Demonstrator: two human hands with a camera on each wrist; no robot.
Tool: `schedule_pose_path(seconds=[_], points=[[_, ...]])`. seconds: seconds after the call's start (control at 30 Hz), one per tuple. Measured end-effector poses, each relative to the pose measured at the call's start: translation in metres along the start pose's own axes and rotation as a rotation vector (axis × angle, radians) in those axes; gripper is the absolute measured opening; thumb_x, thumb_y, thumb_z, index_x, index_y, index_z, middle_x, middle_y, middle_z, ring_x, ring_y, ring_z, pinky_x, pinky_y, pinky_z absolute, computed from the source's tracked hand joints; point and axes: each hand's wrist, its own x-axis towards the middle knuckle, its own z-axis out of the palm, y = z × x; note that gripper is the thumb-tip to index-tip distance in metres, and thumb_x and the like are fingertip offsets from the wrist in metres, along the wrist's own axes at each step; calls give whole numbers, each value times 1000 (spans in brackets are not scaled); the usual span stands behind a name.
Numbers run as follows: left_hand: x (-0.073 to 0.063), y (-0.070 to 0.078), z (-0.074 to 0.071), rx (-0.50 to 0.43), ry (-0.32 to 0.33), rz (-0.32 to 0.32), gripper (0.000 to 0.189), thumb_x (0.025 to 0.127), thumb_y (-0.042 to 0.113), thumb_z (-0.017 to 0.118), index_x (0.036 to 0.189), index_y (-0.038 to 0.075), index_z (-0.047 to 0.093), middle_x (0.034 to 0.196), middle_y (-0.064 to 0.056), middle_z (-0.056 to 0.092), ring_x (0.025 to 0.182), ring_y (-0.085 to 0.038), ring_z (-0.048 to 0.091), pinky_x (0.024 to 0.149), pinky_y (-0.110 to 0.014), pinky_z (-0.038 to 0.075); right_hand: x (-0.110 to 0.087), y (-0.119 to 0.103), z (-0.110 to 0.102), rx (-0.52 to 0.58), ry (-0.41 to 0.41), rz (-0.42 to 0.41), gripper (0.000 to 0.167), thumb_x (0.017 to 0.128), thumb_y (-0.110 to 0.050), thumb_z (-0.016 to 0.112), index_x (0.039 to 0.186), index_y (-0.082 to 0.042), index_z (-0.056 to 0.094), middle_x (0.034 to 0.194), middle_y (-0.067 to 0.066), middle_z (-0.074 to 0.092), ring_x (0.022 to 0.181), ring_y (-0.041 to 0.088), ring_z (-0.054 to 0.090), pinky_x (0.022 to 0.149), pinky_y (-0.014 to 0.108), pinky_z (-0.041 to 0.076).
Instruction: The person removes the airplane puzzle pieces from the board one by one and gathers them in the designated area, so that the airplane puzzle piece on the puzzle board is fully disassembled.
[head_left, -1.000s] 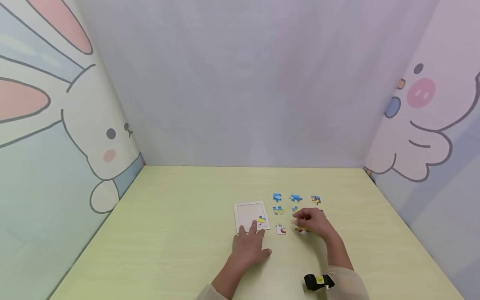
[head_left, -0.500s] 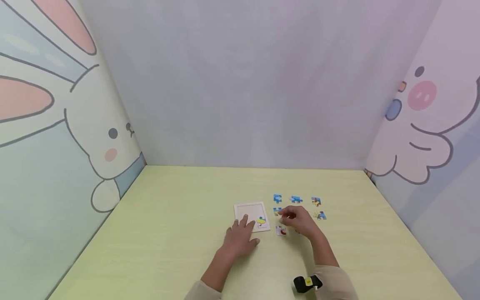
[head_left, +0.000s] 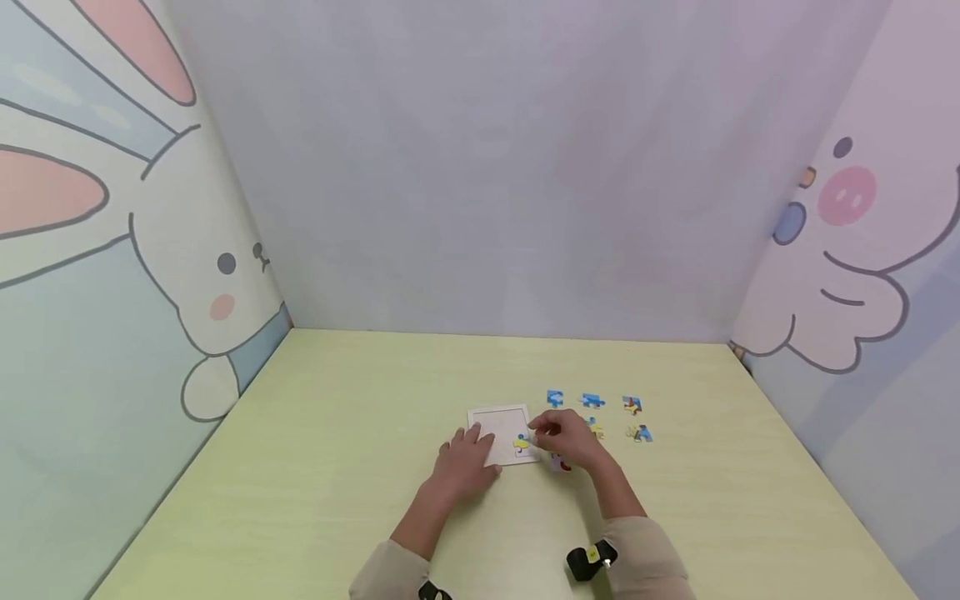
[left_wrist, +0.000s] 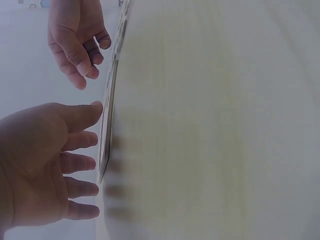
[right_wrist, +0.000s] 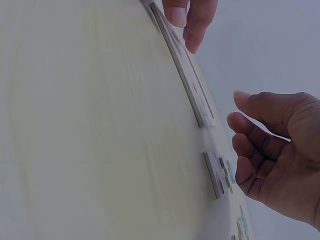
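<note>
A square wooden puzzle tray (head_left: pixel 498 410) lies on the table with one yellow-and-blue puzzle piece (head_left: pixel 521 444) at its lower right. My left hand (head_left: pixel 461 462) is over the tray's lower left part, fingers straight and spread; contact is hard to tell. My right hand (head_left: pixel 570 437) is just above the tray's right edge. Its fingers are loosely curled, and the right wrist view shows nothing between thumb and fingers. Beside it are a red-and-white piece (head_left: pixel 560 463) and a yellow piece (head_left: pixel 595 427). The hand and wrist hide some ground beneath.
Several blue and coloured puzzle pieces (head_left: pixel 592 401) lie spaced out behind and to the right of the right hand. The pale yellow table (head_left: pixel 337 417) ends at a grey curtain (head_left: pixel 480 208). Cartoon-printed panels (head_left: pixel 225 292) stand at both sides.
My right hand has moved left from above the loose pieces to the tray's right edge. The left hand has slid slightly left and up, uncovering more of the tray.
</note>
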Motion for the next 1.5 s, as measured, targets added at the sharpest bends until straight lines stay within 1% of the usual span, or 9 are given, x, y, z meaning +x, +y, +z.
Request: schedule_pose_path(seconds=[0.17,0.27,0.4,0.53,0.67,1.07,1.23,1.37,1.5], points=[[3,-5,0,35,-38,-1,50,89,34,60,129,5,54,138,-15,43,124,-41,38,92,-57,36,8,1,7,-29,-10,9,12,83,-3,66,95,-4,69,77,-2,59,67,15,51,59,29,45],[5,-8,0,34,-57,3,49,90,34,59,129,4,54,137,-15,44,124,-39,38,90,-56,37,13,2,11,-37,-22,39,13,82,-1,65,93,-6,69,76,-2,58,68,15,51,60,30,45],[7,-13,0,28,-60,12,46,90,32,59,128,5,54,137,-14,44,124,-38,39,89,-55,38,18,3,15,-57,-44,77,15,78,1,65,91,-7,69,75,-1,57,68,15,51,61,30,45],[12,-19,2,41,-58,23,44,90,30,59,128,8,54,138,-12,43,125,-40,38,91,-55,37,21,3,17,-73,-73,107,15,76,-1,69,90,-7,68,74,-2,56,68,15,50,61,29,44],[15,-22,2,39,-67,24,44,90,29,59,129,10,54,140,-11,42,126,-42,36,92,-57,36,21,0,17,-89,-97,90,16,75,-2,73,91,-5,68,73,-2,56,66,14,49,60,28,43],[13,-18,-2,-38,-93,-26,40,91,24,59,127,8,55,139,-12,43,127,-42,34,94,-59,33,14,-6,20,-65,-107,109,16,75,-3,74,90,-5,70,71,-1,56,64,15,49,57,29,42],[13,-18,3,-28,-105,-43,42,91,24,58,130,11,53,141,-11,40,128,-41,32,95,-60,31,13,-6,21,-64,-107,100,16,76,-4,74,91,-4,70,73,-1,57,65,15,49,59,29,43],[13,-17,3,-19,-112,-43,43,91,24,57,132,11,52,142,-12,40,128,-42,32,95,-60,30,14,-5,21,-71,-103,112,16,76,-4,74,91,-6,70,73,-1,56,66,15,49,59,30,43],[13,-15,3,-11,-118,-45,43,92,24,56,133,12,52,142,-11,39,129,-42,31,95,-60,29,13,-4,20,-78,-102,92,16,76,-4,74,91,-6,69,72,-2,56,65,15,49,59,29,43]])
